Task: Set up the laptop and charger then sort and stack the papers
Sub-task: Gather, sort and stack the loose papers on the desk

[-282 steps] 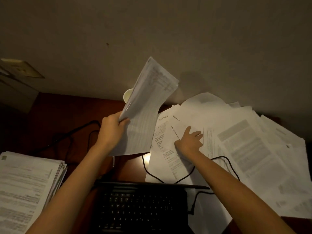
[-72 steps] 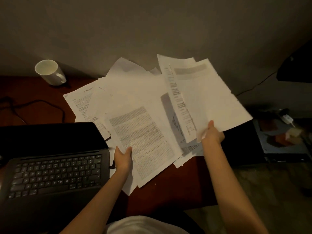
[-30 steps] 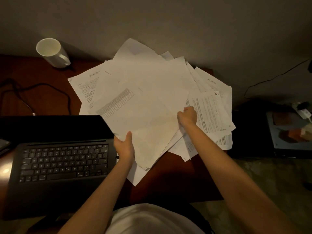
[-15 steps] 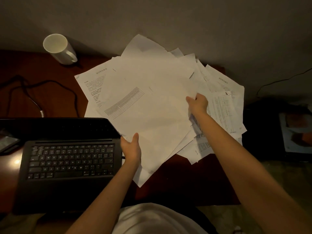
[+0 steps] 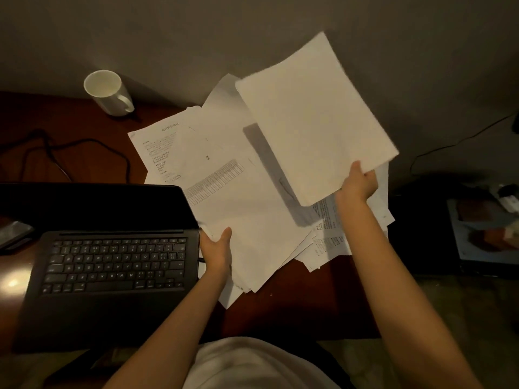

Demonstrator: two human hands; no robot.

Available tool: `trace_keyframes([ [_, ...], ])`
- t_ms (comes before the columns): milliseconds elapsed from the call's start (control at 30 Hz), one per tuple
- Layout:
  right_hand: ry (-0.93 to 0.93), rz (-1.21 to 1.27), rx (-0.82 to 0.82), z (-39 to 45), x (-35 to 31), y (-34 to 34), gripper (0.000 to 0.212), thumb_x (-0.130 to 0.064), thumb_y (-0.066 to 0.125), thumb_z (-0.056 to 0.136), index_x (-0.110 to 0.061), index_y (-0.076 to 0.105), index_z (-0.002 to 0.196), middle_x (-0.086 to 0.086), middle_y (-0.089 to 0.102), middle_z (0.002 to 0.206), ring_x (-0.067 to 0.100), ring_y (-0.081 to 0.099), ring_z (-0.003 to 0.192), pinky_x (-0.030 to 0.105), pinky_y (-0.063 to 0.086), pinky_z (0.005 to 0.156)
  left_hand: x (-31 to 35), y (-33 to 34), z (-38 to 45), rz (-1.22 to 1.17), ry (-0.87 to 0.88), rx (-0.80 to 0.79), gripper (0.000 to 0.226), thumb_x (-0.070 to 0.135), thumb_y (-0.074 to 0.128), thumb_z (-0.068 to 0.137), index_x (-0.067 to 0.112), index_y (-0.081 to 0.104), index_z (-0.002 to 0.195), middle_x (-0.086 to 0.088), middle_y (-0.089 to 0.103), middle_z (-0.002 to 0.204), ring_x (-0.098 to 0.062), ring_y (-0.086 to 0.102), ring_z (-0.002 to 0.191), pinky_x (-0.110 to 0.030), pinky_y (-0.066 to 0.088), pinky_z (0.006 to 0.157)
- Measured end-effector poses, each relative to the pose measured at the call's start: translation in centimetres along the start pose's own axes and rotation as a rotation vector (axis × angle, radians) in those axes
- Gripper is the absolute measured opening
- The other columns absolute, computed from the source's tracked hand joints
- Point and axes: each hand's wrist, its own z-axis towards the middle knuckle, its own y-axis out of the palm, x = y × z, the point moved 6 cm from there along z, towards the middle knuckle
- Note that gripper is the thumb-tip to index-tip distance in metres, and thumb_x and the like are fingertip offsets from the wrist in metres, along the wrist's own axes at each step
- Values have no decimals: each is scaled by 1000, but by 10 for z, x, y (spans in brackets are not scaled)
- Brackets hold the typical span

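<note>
Sorting is underway: the right hand (image 5: 358, 186) pinches a lifted blank sheet (image 5: 314, 119) above the table's (image 5: 295, 304) right side; the left hand (image 5: 216, 252) grips the gathered stack (image 5: 247, 220). Next, probably lay the sheet squarely on it.

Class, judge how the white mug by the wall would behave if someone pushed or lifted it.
The mug looks rigid and probably breakable, like ceramic. Standing upright on the desk, it would likely slide rather than tip. Its side handle should give an easy grip.
</note>
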Motion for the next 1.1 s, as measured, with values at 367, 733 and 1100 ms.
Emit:
trace_keyframes([
  [367, 382, -235, -28, -109, 146, -79, 32, -12, 54, 96, -5, 54, 127, 10, 59, 119, 24, 58, 98, 38, 50, 92, -8, 7, -2, -251, -250, -140, 112, 84, 64, 53, 28, 36, 146, 2, 44, 146, -20, 43, 132, -47, 28, 114],
  [733, 208, -690, 5, -19, 132, -68, 44, -1, 58, 76, -7, 55, 120, 14, 60, 119, 33, 62, 102, 46, 56, 81, -10, 9, -2, -71, -319, -46, 51, 20, 61, 94, 11, 41, 140, -2, 54, 126, -30, 53, 117, -48, 47, 95],
  [1100, 307, -572, -302, 44, 93, 75, 26, -3, 66, 82, -19, 48, 88, 3, 54, 76, 13, 52, 59, 20, 43, 46, -19, 10, 12, -113, -227, 93, 47, 20, 58, 95, 9, 46, 139, -4, 56, 133, -23, 53, 121, -33, 43, 100],
])
